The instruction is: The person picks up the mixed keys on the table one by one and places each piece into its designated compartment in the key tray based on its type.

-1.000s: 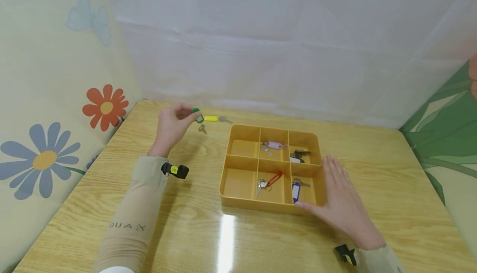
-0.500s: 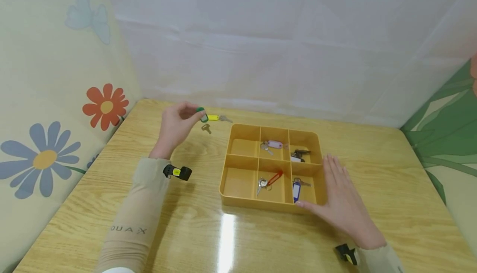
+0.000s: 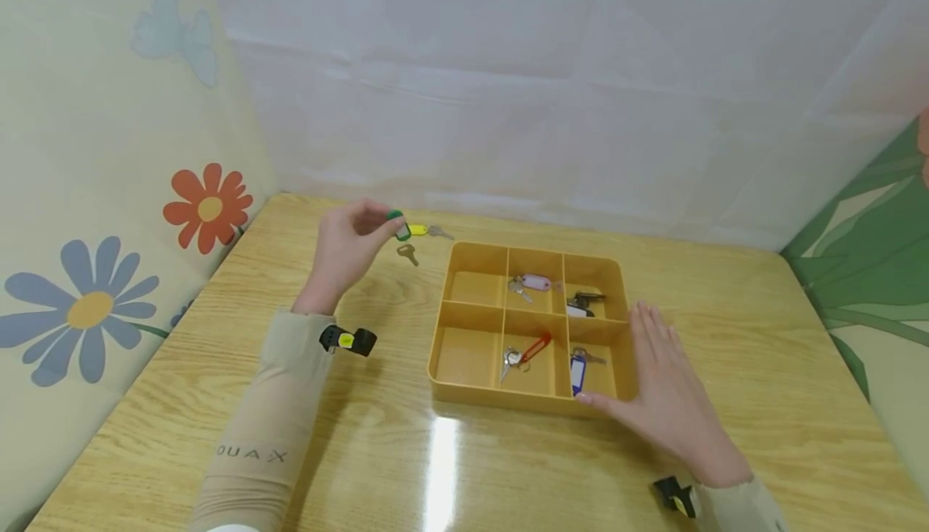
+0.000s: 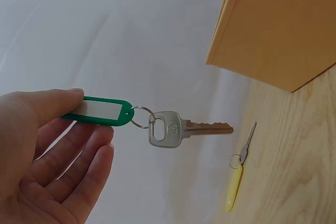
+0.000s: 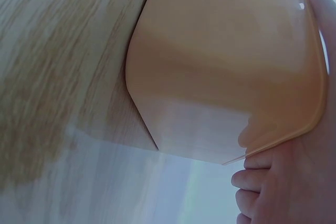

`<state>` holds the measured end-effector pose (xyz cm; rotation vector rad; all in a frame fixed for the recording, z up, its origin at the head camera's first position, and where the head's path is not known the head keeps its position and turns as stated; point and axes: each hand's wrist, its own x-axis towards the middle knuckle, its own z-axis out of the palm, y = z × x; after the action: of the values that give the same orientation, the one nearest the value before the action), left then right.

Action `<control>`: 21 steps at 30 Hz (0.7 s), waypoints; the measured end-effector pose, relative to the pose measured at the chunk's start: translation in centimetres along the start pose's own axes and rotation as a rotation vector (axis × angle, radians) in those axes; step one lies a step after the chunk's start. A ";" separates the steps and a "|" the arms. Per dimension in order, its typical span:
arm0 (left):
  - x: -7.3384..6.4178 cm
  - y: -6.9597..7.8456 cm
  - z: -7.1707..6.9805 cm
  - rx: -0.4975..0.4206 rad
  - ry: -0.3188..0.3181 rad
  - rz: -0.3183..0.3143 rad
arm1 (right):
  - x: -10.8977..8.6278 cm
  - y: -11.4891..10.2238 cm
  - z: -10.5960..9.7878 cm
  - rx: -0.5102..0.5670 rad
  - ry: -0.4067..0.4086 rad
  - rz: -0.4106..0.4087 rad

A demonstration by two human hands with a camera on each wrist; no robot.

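My left hand (image 3: 344, 250) pinches a green key tag (image 4: 102, 110) between thumb and fingers, raised left of the tray. A silver key (image 4: 168, 129) hangs from the tag's ring. Beyond it a yellow key tag (image 3: 418, 230) with its own key lies on the table. The orange tray (image 3: 508, 401) has several compartments. My right hand (image 3: 671, 395) rests against its right wall with fingers straight, its thumb at the front right corner. Inside the tray are a pink key tag (image 3: 536, 282), a red key tag (image 3: 535, 348) and a blue key tag (image 3: 576, 374), with keys.
Dark keys with a white-labelled tag (image 3: 579, 310) lie in the tray's back right compartment. Both left compartments show bare floors. The wooden table (image 3: 363, 451) ends at a white backdrop (image 3: 508, 113) behind, with flower-printed panels at either side.
My left hand has shifted slightly right, carrying the green key tag and its key closer to the tray. My right hand and the tray have stayed in place.
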<state>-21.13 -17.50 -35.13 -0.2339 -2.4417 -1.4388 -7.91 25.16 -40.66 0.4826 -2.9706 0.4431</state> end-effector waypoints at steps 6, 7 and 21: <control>-0.3 0.3 0.2 -0.003 -0.007 0.017 | 0.1 -0.1 -0.1 -0.007 -0.010 0.016; -0.3 0.3 0.2 -0.003 -0.008 0.018 | 0.1 -0.1 -0.1 -0.007 -0.011 0.018; -0.7 0.8 0.6 -0.012 -0.015 0.047 | 0.0 0.0 0.1 0.003 0.012 0.001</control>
<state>-20.32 -16.54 -35.01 -0.3041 -2.4231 -1.4376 -7.91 25.09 -40.79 0.4766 -2.9598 0.4494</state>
